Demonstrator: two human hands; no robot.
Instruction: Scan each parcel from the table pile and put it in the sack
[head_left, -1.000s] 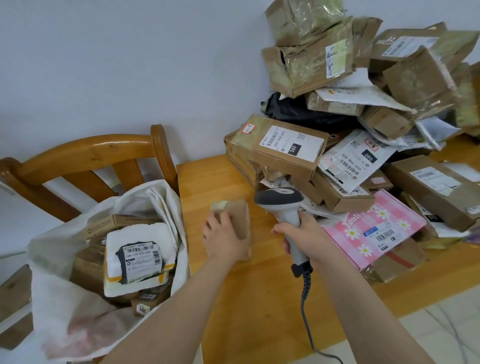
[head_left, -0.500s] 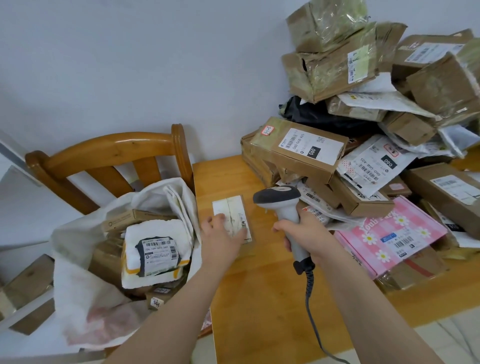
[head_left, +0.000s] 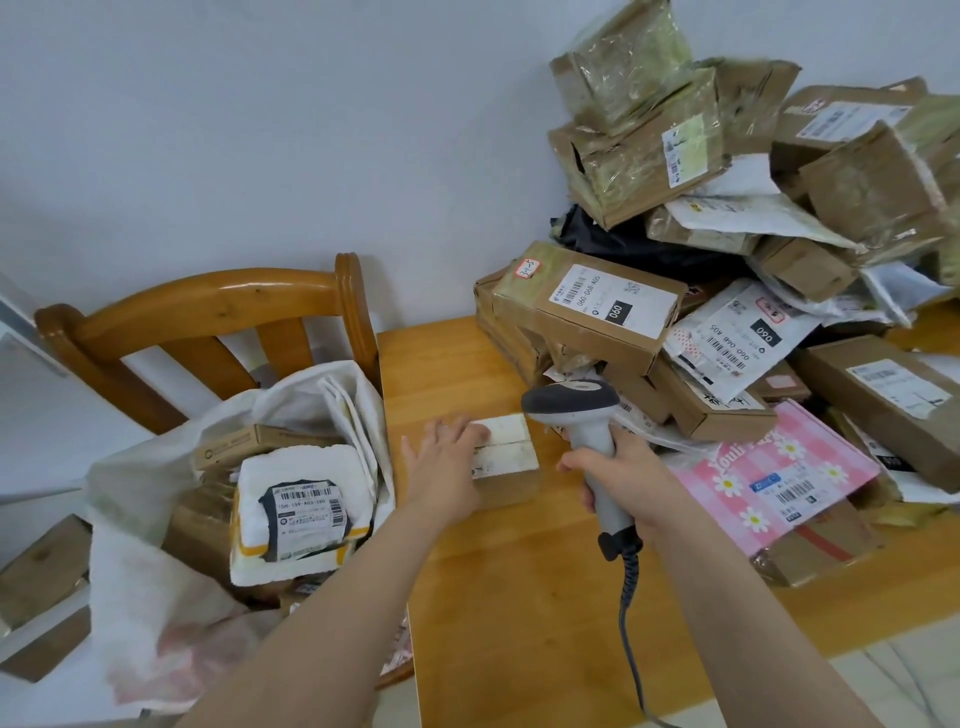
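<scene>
Single head-worn camera looks forward and down, seemingly close over the table (head_left: 519, 597).

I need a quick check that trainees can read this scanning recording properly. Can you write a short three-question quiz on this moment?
1. True or false: the sack holds parcels.
2. Which hand grips the scanner?
3. The small parcel that the left hand rests on lies: A on the table; B on the chair seat; C on top of the pile.

Key: 1 true; 2 the right hand; 3 A.
</scene>
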